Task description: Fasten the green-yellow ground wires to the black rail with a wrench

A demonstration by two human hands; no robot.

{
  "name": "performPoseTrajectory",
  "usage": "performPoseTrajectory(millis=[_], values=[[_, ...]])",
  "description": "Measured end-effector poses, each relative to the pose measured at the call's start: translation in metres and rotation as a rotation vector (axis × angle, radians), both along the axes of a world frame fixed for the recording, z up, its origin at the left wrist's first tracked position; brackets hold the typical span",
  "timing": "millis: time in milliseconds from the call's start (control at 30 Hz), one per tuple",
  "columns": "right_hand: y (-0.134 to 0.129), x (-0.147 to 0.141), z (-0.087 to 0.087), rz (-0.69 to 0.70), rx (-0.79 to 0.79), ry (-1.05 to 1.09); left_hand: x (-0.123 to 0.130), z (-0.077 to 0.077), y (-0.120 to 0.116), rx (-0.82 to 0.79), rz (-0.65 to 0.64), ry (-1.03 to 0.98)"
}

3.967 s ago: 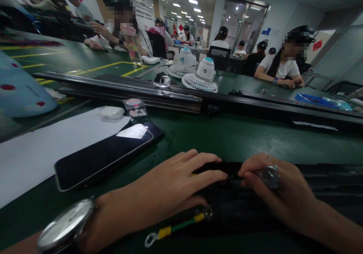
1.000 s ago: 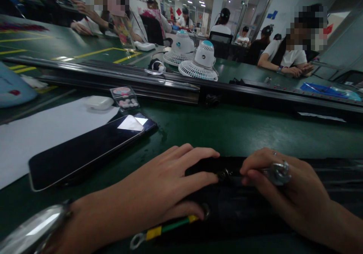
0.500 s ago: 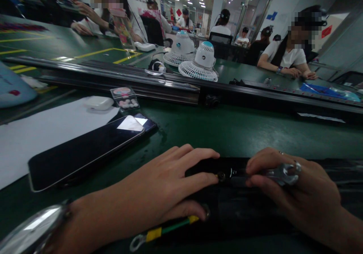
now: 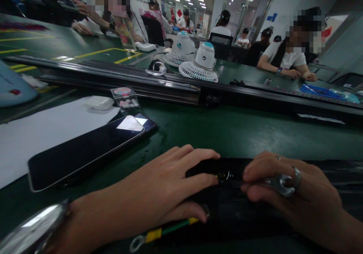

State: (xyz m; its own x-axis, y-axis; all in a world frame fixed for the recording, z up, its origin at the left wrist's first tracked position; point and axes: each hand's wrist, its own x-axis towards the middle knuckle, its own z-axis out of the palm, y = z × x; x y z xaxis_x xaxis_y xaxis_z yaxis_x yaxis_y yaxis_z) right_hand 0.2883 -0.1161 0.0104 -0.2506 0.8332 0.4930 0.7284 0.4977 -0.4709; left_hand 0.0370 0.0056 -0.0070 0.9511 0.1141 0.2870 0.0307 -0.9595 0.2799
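My right hand (image 4: 286, 193) is closed around a metal wrench (image 4: 285, 185), whose open jaw shows between thumb and knuckles. The wrench's far end points left, toward a small fastener (image 4: 226, 175) on a black part (image 4: 227, 208). My left hand (image 4: 172, 188) lies over the left end of this part with fingers stretched apart. Its index fingertip touches a yellow bit beside the fastener. By the left thumb runs a green wire (image 4: 172, 228) with yellow bands and a ring terminal (image 4: 137, 243); the thumb covers part of its other end.
Left of my hands lie a phone (image 4: 85, 152), a white sheet (image 4: 17, 148), a white case (image 4: 99, 102) and a small clear box (image 4: 124, 99). Long dark rails (image 4: 127, 80) cross the table behind, with two small fans (image 4: 198, 65) beyond. Other people sit across the table.
My right hand has shifted slightly left, and the wrench in it has turned a little, its jaw now lower. My left hand keeps its place.
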Motion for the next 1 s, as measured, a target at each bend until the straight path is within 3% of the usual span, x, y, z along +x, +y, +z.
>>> performPoseTrajectory(millis=[467,1000], values=[[-0.0037,0.0018,-0.0067,-0.003,-0.120,0.007,-0.0003,0.0002,-0.0002,-0.012,-0.003,0.016],[-0.0057,0.0027,-0.0014,-0.023,-0.034,0.011,0.0002,-0.0016,-0.0009,-0.012,0.011,0.017]])
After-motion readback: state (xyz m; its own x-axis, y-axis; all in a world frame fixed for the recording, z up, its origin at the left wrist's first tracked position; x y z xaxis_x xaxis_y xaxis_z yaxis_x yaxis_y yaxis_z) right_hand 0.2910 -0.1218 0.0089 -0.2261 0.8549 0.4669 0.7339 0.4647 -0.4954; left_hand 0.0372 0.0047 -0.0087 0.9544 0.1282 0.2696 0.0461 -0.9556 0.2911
